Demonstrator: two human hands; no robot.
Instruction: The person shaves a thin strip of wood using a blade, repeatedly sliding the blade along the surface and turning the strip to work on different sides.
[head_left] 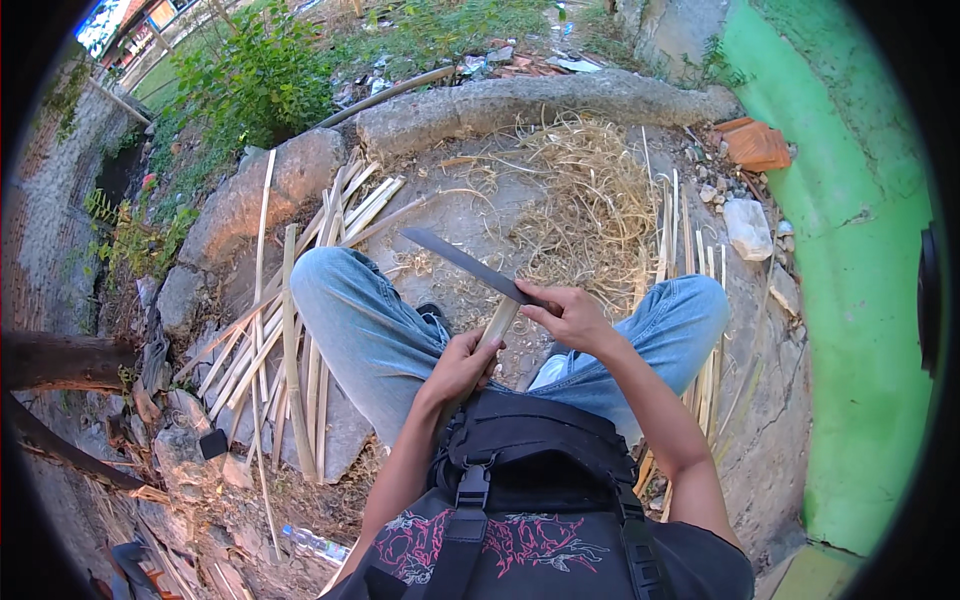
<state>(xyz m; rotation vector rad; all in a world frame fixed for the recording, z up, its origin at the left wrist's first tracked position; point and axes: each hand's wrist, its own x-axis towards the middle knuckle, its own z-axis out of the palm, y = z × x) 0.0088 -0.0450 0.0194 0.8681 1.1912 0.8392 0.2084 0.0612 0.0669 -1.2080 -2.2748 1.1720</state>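
Low over the lap, the left hand (462,370) curls its fingers closed round a pale strip (502,318), which slants up and away, its far end right by the other hand. The right hand (572,320) pinches thumb and forefinger at the near end of a dark blade (455,257); how its other fingers wrap, I cannot tell. The blade crosses close to the strip's far end, tip pointing away to the left; whether its edge bites is too small to see.

From where I stand, the strip looks light, stiff and springy, perhaps splintery along its edges. I'd judge it best held low, thumb well back from the blade.

Past the hands, the denim knees (345,290) spread wide, leaving most room to move forward between them; the blade's tip sits near the left one. A black bag (535,430) crowds the near side. Beyond lie loose strips (292,345) at left, curly shavings (590,215) ahead, then a stone kerb (540,108) and, well apart at right, a green wall (850,300).
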